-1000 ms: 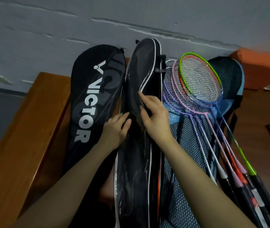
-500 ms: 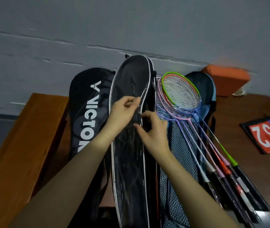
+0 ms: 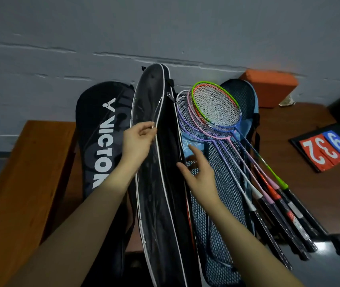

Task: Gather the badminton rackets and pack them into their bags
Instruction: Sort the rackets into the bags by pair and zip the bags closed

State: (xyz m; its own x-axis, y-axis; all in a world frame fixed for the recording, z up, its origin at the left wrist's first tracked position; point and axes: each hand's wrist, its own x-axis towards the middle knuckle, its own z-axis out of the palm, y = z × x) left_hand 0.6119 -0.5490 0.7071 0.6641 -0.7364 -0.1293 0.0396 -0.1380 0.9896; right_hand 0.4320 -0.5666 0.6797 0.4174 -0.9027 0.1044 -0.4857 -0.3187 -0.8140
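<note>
My left hand pinches the white-piped edge of the tall black racket bag with the clear front panel, holding its flap open. My right hand hovers just right of it, fingers loosely spread, holding nothing. The fanned bundle of coloured-frame badminton rackets lies rightward, nearer that hand, heads up, handles slanting down-right over a blue mesh bag.

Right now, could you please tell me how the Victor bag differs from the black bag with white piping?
The Victor bag bears large white lettering; the black bag with white piping shows none. The Victor bag lies untouched, while the left hand pinches the piped bag's flap edge, holding it open. The piped bag reaches higher up the wall. Both are dark, racket-shaped and lean side by side.
</note>
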